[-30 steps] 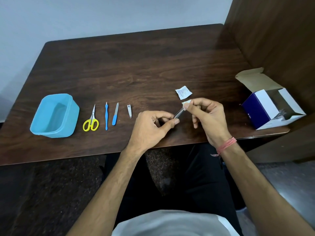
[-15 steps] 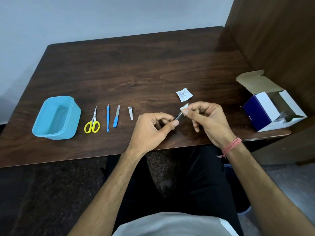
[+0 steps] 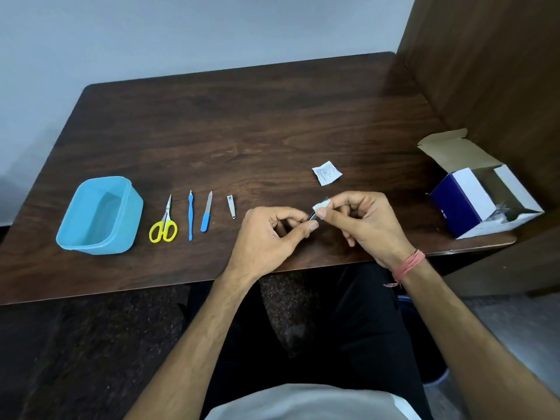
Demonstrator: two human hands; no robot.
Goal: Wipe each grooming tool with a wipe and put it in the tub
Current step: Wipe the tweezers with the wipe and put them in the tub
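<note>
I am pinching a small metal tool [image 3: 312,215], too hidden to name, in my left hand [image 3: 266,237] so that its free end points toward my right hand [image 3: 363,222], which is pinching a folded wipe [image 3: 321,205] around that end, presumably for wiping. The scissors [image 3: 163,225], blue pick [image 3: 190,215], nail file [image 3: 206,215] and clipper [image 3: 231,202] are lying in a row beside the blue tub [image 3: 75,241], likely awaiting their turn. The tub is holding nothing I can see, while the open box [image 3: 463,198] at the right is showing indistinct contents.
</note>
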